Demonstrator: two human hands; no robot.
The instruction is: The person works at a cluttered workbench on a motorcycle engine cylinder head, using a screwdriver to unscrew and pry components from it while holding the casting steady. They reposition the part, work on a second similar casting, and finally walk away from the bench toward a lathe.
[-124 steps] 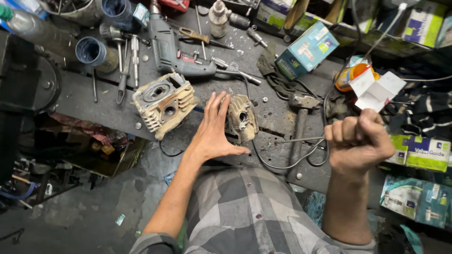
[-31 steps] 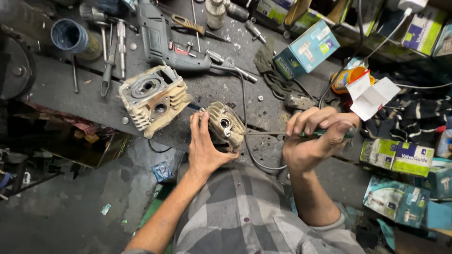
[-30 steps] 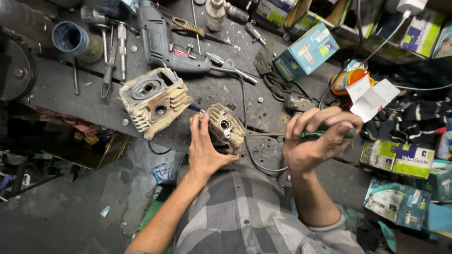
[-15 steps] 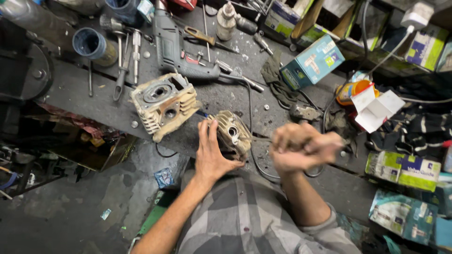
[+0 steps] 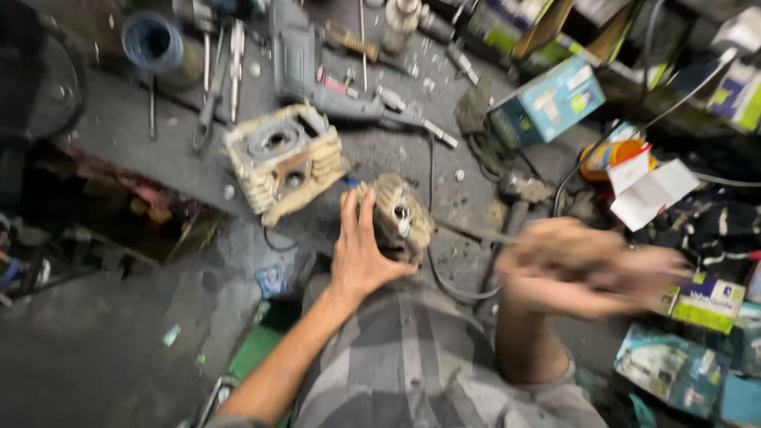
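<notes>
Small finned engine casting (image 5: 400, 218) sits on the grimy surface (image 5: 158, 135) right in front of me, at about the centre of the head view, with its bored face turned up and toward the right. My left hand (image 5: 361, 257) is on it: palm against its near-left side, fingers spread and laid up along that flank, thumb hooked round the near edge, so I'd call it a loose, wide-open steadying grip, not a full clasp. My right hand (image 5: 583, 265) hangs in the air off to the right of the casting, near it but clearly apart, and is so smeared by blur that I cannot tell whether it is curled closed or holding anything. A thin rod or wire (image 5: 468, 231) runs from the casting's right side toward that hand, and I can't make out where it ends. So the piece lies to the left of the right hand, with the left hand the one actually touching it; its longer side seems to run diagonally from near-left to far-right, though the blur makes that uncertain.

Just beyond it to the far left stands a larger finned cylinder block (image 5: 284, 158), close to the small piece but seemingly not touching it. Farther back lie a power drill (image 5: 305, 67), some pliers (image 5: 208, 87) and a blue box (image 5: 547, 103)
</notes>
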